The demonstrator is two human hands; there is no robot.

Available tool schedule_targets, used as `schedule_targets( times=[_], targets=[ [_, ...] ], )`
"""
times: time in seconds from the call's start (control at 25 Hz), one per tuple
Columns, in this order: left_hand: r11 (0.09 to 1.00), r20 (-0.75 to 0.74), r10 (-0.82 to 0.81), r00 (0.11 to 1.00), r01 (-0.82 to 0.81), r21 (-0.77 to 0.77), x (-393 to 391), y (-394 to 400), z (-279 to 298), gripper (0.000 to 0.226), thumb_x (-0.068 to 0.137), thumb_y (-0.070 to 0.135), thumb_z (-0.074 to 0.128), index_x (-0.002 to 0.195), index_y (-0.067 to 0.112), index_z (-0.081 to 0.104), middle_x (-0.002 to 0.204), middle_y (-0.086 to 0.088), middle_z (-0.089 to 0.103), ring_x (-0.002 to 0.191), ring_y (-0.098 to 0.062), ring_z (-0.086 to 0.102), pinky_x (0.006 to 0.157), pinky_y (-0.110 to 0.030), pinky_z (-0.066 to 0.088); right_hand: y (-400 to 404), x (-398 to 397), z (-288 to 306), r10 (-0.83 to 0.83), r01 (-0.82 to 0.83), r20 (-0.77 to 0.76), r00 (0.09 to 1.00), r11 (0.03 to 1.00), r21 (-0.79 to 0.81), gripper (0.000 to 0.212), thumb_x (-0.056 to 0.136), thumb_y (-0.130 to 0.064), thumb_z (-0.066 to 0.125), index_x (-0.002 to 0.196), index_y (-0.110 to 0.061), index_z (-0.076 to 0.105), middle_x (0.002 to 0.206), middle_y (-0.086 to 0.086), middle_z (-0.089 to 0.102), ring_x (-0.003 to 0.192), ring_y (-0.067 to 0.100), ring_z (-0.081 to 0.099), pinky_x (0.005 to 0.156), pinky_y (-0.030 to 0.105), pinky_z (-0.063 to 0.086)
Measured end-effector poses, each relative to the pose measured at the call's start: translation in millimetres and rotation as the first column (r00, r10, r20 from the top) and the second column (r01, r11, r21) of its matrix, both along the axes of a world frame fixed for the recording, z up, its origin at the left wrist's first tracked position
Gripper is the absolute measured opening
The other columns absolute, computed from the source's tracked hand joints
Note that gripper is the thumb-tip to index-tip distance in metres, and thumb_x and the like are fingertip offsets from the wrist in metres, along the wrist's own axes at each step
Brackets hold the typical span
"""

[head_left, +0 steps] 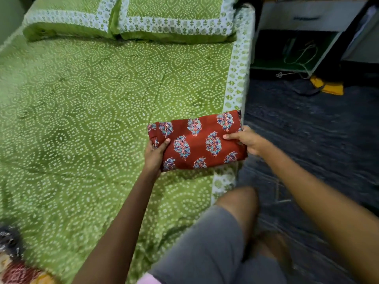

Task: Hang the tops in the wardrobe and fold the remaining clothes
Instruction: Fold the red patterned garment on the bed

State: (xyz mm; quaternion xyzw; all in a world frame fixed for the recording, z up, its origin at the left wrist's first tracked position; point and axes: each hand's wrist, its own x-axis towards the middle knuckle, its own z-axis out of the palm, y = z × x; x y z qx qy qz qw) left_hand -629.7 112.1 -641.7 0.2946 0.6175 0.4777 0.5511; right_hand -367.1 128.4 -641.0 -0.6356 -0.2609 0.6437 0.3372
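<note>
Both hands are seen in the head view at the two short ends of a folded rust-red cotton garment with blue flower motifs [196, 141]. By the left hand [154, 153] the left end is gripped, with the thumb laid on top and the fingers hidden under the cloth. By the right hand [245, 140] the right end is pinched, the thumb on top and the other fingers curled behind the edge. The garment is held as a flat, compact rectangle at the right border of the bed with the green dotted bedsheet [92, 99]; whether it rests on the sheet or is lifted just above it cannot be told.

As a judgement, the folding of this piece seems to be finished, and only its putting down or carrying away is left. At the lower left corner a crumpled multicoloured cloth [14, 267] is partly visible, so some more clothes are probably still to be handled. No wardrobe and no hanging tops are shown, so that part cannot be judged.
</note>
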Motion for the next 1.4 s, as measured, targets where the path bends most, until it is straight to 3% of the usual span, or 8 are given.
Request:
schedule_targets(
  times=[0.16, 0.36, 0.48, 0.64, 0.84, 1.0, 1.2, 1.4],
  targets=[
    [0.993, 0.023, -0.117, 0.993, 0.117, 0.015, 65.8, 6.4, 62.5, 0.02, 0.087, 0.001, 0.061, 0.096, 0.017, 0.056, 0.094, -0.002, 0.066, 0.073, -0.01, 0.067, 0.061, -0.022, 0.056, -18.5, 70.5, 72.8, -0.045, 0.046, 0.038, 0.998, 0.999, -0.013, 0.043, 0.076, -0.001, 0.072, 0.116, -0.005, 0.059, 0.106, 0.012, 0.067, 0.087, 0.022, 0.066, 0.067, 0.033, 0.054],
    [0.967, 0.019, -0.252, 0.967, 0.252, 0.027, 120.2, 14.9, 186.6, 0.021, 0.086, 0.002, 0.063, 0.099, 0.017, 0.055, 0.095, -0.001, 0.065, 0.082, -0.014, 0.064, 0.071, -0.025, 0.056, -38.2, 125.5, 209.5, -0.121, 0.125, 0.074, 0.99, 0.991, -0.048, 0.032, 0.079, 0.0, 0.069, 0.109, -0.008, 0.06, 0.104, 0.013, 0.067, 0.084, 0.023, 0.066, 0.065, 0.034, 0.052],
    [0.946, 0.027, -0.323, 0.946, 0.322, 0.048, 146.2, 26.3, 252.5, 0.024, 0.086, 0.001, 0.062, 0.107, 0.011, 0.054, 0.097, -0.003, 0.065, 0.086, -0.02, 0.063, 0.076, -0.029, 0.055, -44.6, 150.6, 283.1, -0.135, 0.14, 0.094, 0.986, 0.989, -0.049, 0.029, 0.08, 0.0, 0.068, 0.106, -0.01, 0.06, 0.108, 0.013, 0.066, 0.088, 0.023, 0.064, 0.073, 0.037, 0.052],
    [0.889, 0.026, -0.452, 0.892, 0.448, 0.093, 192.2, 56.7, 318.9, 0.027, 0.087, 0.001, 0.061, 0.111, 0.008, 0.054, 0.097, -0.004, 0.066, 0.083, -0.016, 0.063, 0.07, -0.024, 0.057, -46.4, 192.7, 354.7, -0.213, 0.217, 0.137, 0.968, 0.976, -0.018, 0.038, 0.078, 0.001, 0.069, 0.114, -0.006, 0.058, 0.112, 0.014, 0.065, 0.093, 0.025, 0.063, 0.085, 0.041, 0.051],
    [0.818, -0.041, -0.548, 0.836, 0.545, 0.184, 264.8, 93.6, 346.2, 0.034, 0.085, 0.003, 0.064, 0.118, 0.004, 0.054, 0.1, -0.004, 0.066, 0.084, -0.012, 0.064, 0.07, -0.021, 0.055, -44.7, 248.0, 389.3, -0.371, 0.36, 0.153, 0.916, 0.928, 0.099, 0.043, 0.078, 0.001, 0.069, 0.118, -0.007, 0.057, 0.112, 0.013, 0.065, 0.094, 0.025, 0.063, 0.076, 0.037, 0.051],
    [0.778, -0.012, -0.604, 0.797, 0.593, 0.208, 334.6, 118.3, 357.0, 0.028, 0.086, 0.004, 0.064, 0.112, 0.009, 0.054, 0.106, -0.01, 0.064, 0.092, -0.023, 0.064, 0.079, -0.035, 0.055, -47.5, 299.7, 397.0, -0.499, 0.484, 0.136, 0.856, 0.866, 0.125, 0.042, 0.077, 0.0, 0.07, 0.117, -0.007, 0.059, 0.111, 0.014, 0.066, 0.095, 0.027, 0.064, 0.083, 0.04, 0.051],
    [0.719, -0.033, -0.665, 0.746, 0.652, 0.242, 442.2, 146.2, 367.7, 0.029, 0.086, 0.004, 0.063, 0.113, 0.008, 0.054, 0.098, -0.005, 0.065, 0.083, -0.016, 0.064, 0.069, -0.025, 0.056, -38.6, 376.4, 401.2, -0.67, 0.641, 0.117, 0.733, 0.738, 0.211, 0.037, 0.078, 0.002, 0.067, 0.112, -0.01, 0.057, 0.105, 0.011, 0.065, 0.084, 0.021, 0.063, 0.083, 0.039, 0.05],
    [0.664, -0.048, -0.713, 0.699, 0.696, 0.275, 560.2, 193.6, 398.0, 0.034, 0.084, 0.006, 0.066, 0.112, 0.012, 0.048, 0.106, -0.007, 0.063, 0.093, -0.022, 0.064, 0.078, -0.035, 0.056, -14.9, 465.1, 415.9, -0.805, 0.762, 0.058, 0.59, 0.58, 0.29, 0.036, 0.078, 0.005, 0.066, 0.111, -0.007, 0.057, 0.105, 0.012, 0.064, 0.077, 0.018, 0.062, 0.065, 0.032, 0.051]
  ],
)
